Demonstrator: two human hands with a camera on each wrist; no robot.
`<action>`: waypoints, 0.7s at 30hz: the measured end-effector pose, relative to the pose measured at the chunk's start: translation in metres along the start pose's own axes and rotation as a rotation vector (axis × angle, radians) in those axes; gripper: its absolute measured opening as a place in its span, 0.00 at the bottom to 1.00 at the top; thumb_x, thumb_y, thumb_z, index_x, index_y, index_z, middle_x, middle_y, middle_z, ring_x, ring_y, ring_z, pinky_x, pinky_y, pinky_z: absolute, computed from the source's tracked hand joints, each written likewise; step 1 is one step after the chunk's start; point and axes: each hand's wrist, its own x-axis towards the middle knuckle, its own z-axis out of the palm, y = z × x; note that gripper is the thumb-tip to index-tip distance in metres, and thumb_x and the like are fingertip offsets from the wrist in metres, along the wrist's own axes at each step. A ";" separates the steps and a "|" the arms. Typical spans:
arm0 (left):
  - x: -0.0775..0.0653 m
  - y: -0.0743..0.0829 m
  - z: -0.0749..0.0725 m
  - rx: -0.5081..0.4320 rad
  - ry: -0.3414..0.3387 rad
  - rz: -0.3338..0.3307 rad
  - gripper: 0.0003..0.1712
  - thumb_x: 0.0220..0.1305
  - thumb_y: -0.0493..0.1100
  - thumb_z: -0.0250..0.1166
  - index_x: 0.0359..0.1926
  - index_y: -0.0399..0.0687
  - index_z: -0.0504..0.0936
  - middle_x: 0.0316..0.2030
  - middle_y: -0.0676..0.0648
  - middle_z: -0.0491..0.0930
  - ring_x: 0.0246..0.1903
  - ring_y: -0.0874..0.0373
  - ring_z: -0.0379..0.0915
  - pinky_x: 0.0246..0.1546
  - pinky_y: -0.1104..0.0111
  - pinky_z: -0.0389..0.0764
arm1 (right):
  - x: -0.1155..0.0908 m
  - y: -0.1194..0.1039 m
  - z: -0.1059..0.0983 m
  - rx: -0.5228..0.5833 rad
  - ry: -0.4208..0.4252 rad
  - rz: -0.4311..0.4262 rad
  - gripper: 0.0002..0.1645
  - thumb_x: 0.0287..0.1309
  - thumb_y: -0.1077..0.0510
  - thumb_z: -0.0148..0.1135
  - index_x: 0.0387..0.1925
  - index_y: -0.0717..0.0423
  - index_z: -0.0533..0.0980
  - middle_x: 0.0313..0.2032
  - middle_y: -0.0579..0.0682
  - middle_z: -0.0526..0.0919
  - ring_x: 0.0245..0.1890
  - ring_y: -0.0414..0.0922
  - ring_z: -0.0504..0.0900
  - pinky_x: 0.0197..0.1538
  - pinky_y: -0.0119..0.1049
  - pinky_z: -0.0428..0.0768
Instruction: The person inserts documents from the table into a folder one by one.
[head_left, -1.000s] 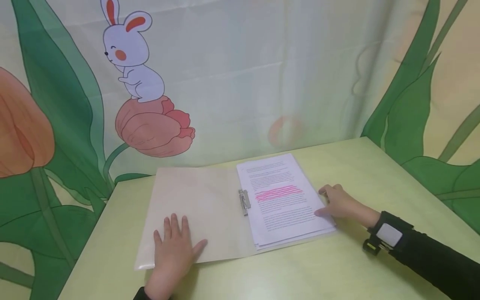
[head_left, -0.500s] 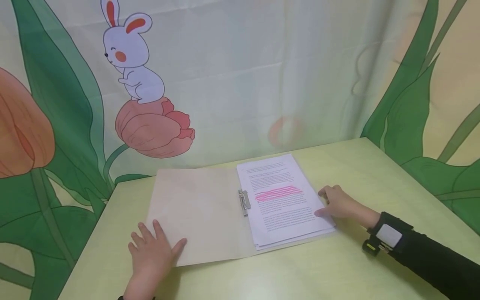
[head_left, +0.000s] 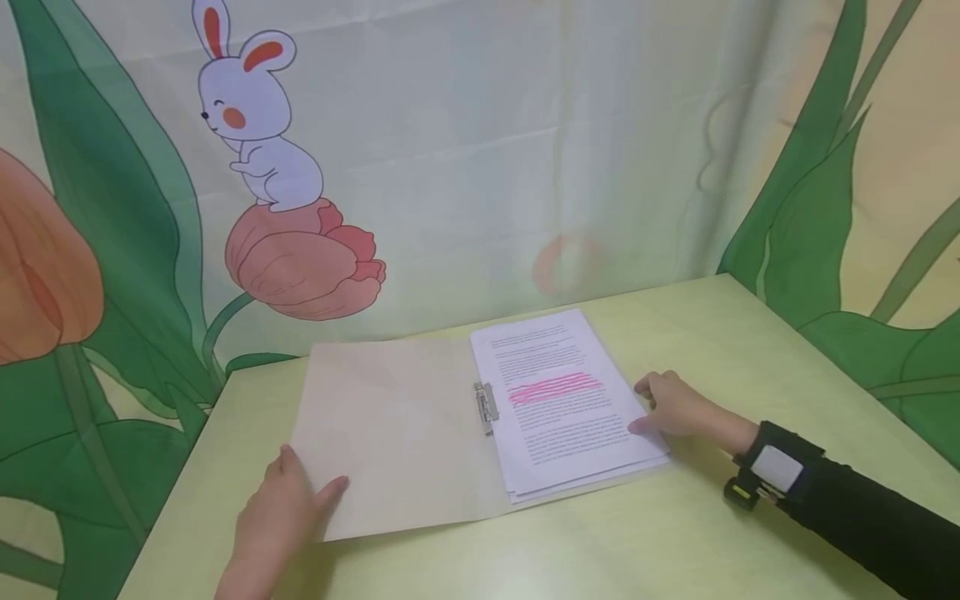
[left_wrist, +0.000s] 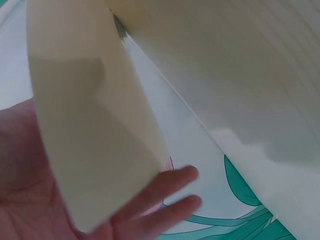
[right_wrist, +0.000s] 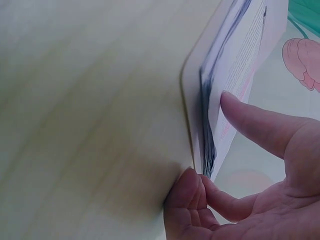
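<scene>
A beige file folder lies spread on the table, with a metal clip by its fold. Printed sheets, marked with a pink highlighted band, lie on its right half. My left hand is at the cover's lower left corner, thumb over the cover. In the left wrist view the raised folder cover hides the thumb and crosses before the palm; two fingers extend past it, straight. My right hand holds the right edge, thumb on the top sheet, fingers curled against the folder's edge.
The pale wood-grain table extends around the folder. Behind it hangs a printed cloth with a rabbit, tulips and leaves. A wrist camera is strapped to my right wrist, over a dark sleeve.
My left hand has slid left from lying spread on the cover to the cover's left edge. The right hand stays at the sheets' right edge.
</scene>
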 end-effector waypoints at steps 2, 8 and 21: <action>0.001 -0.003 -0.005 -0.007 0.042 0.014 0.51 0.67 0.62 0.59 0.63 0.16 0.59 0.51 0.21 0.68 0.47 0.26 0.72 0.38 0.45 0.74 | 0.001 0.001 0.001 0.009 -0.006 0.008 0.43 0.52 0.57 0.74 0.58 0.81 0.64 0.49 0.71 0.72 0.49 0.62 0.76 0.51 0.48 0.75; 0.003 -0.007 -0.019 -0.150 0.171 -0.016 0.34 0.73 0.54 0.53 0.61 0.25 0.71 0.52 0.27 0.74 0.51 0.30 0.72 0.45 0.45 0.72 | 0.005 0.003 0.001 0.023 -0.022 0.018 0.43 0.51 0.57 0.75 0.58 0.81 0.64 0.49 0.71 0.73 0.50 0.63 0.76 0.51 0.48 0.75; -0.001 -0.006 -0.038 -0.786 0.237 -0.127 0.32 0.77 0.59 0.41 0.67 0.43 0.72 0.62 0.43 0.71 0.57 0.57 0.73 0.48 0.69 0.75 | 0.007 0.005 -0.001 0.040 -0.040 0.031 0.42 0.51 0.59 0.75 0.57 0.80 0.65 0.49 0.70 0.73 0.50 0.63 0.76 0.50 0.48 0.75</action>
